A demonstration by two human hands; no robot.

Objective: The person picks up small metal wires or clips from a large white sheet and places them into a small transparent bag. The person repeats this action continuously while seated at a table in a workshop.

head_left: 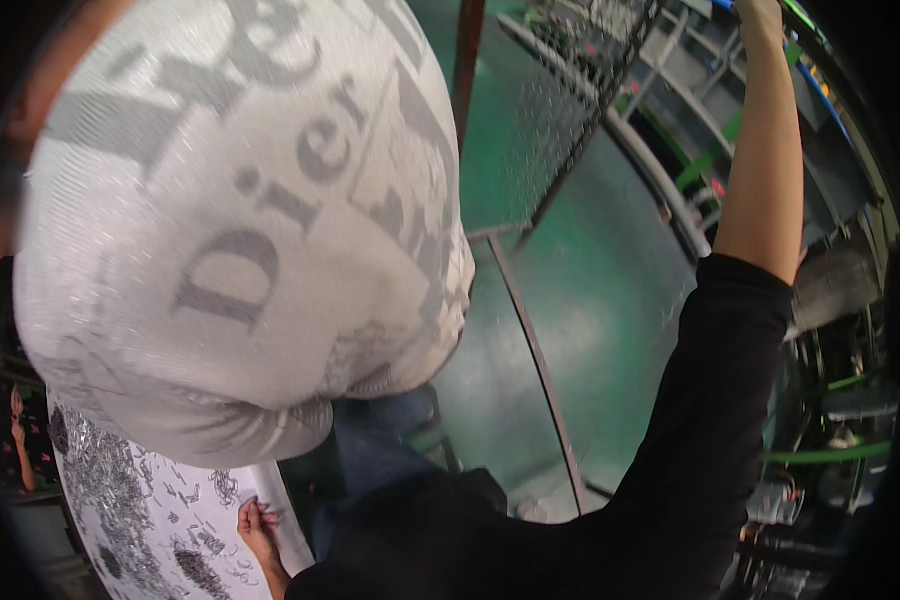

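Note:
My left hand (257, 526) rests at the near right side of a white-covered table (292, 530). Its fingers are curled in, and whatever lies between them, if anything, is too small to make out. Small bent metal pieces (226, 487) lie in a loose heap just beyond the fingertips. A darker pile of similar pieces (199, 572) sits to the left of the hand. My right arm, in a black sleeve, stretches up and away to the far right. At the top edge my right hand (758, 9) is mostly cut off, beside metal racking, so its fingers are hidden.
A person in a pale patterned shirt (270, 220) stands close, blocking much of the left side. A large spread of metal bits (105, 480) covers the table's left part. A thin brown metal frame (538, 350) stands on the green floor (610, 290). Grey machinery (685, 90) stands at right.

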